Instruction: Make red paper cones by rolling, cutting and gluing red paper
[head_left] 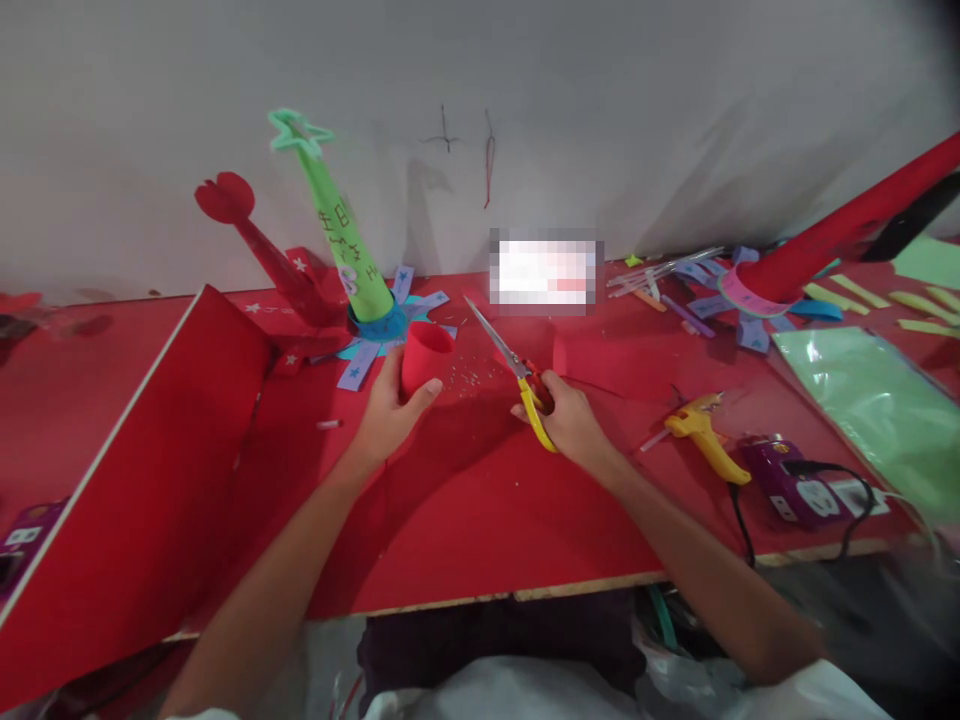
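Observation:
My left hand (396, 405) is wrapped around a short rolled tube of red craft sheet (421, 362), its round opening tilted upward. In my right hand (568, 412) is a pair of scissors (529, 390) with yellow and red handles. The blades point up and to the left, away from the tube. Small pale scraps (469, 378) lie on the red table (487, 510) between both hands. Just behind the tube stands a green cone (349, 240) with a star-shaped top, a blue base ring and lilac strips around its foot.
A red upright panel (150, 450) borders the left side, near a red cone piece (274, 265). At right lie a yellow glue gun (705, 435), a purple power box (791, 480) with cords, and a green plastic-wrapped pack (877, 410). Another red cone (840, 225) leans behind them.

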